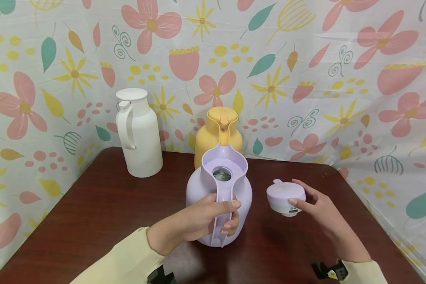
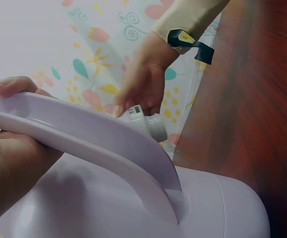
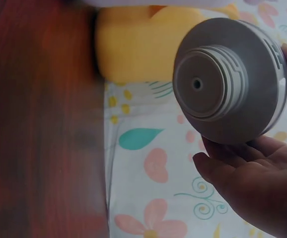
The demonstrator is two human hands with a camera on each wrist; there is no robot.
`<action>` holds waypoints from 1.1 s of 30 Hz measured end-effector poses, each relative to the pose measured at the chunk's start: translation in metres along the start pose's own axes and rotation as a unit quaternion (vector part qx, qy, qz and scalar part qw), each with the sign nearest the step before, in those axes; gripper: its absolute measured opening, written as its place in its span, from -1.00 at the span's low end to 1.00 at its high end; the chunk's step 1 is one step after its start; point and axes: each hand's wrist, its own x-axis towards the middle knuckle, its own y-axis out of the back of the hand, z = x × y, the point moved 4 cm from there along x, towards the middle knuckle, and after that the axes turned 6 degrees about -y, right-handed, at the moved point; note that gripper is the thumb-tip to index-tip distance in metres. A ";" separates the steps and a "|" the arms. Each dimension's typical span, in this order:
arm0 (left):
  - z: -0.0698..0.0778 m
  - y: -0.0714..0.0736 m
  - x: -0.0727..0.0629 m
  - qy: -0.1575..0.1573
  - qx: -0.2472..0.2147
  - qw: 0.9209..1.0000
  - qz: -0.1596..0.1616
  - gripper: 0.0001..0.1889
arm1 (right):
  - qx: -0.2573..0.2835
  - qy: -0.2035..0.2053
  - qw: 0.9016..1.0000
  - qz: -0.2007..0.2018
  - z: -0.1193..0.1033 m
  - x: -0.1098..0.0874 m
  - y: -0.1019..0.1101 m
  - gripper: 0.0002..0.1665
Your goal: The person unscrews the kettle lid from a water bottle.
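Left hand (image 1: 198, 221) grips the lilac handle (image 1: 224, 192) of a round-bellied, plastic-looking lilac jug (image 1: 242, 193), best steadied on the red-brown table (image 1: 145, 205) while the right hand (image 1: 321, 211) pinches a round lilac-and-white stopper (image 1: 284, 194) alongside.

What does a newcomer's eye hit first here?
Likely the open lilac jug, central on the dark table, its handle gripped by the left hand. Then the lilac lid, held by the right hand above the table, right of the jug. The flowered backdrop stands out behind.
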 end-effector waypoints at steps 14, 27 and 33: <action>0.001 -0.001 0.001 -0.006 0.002 1.000 -0.005 -0.71 | -0.044 -0.003 0.994 -0.098 0.010 -0.003 -0.004 -0.10; -0.001 0.002 -0.001 -0.006 0.001 1.000 0.002 -0.67 | -0.181 0.040 0.972 -0.142 -0.001 -0.005 -0.014 0.03; 0.000 -0.001 -0.001 -0.004 -0.002 1.000 -0.003 -0.70 | -0.198 0.033 0.965 -0.169 -0.003 -0.007 -0.024 0.03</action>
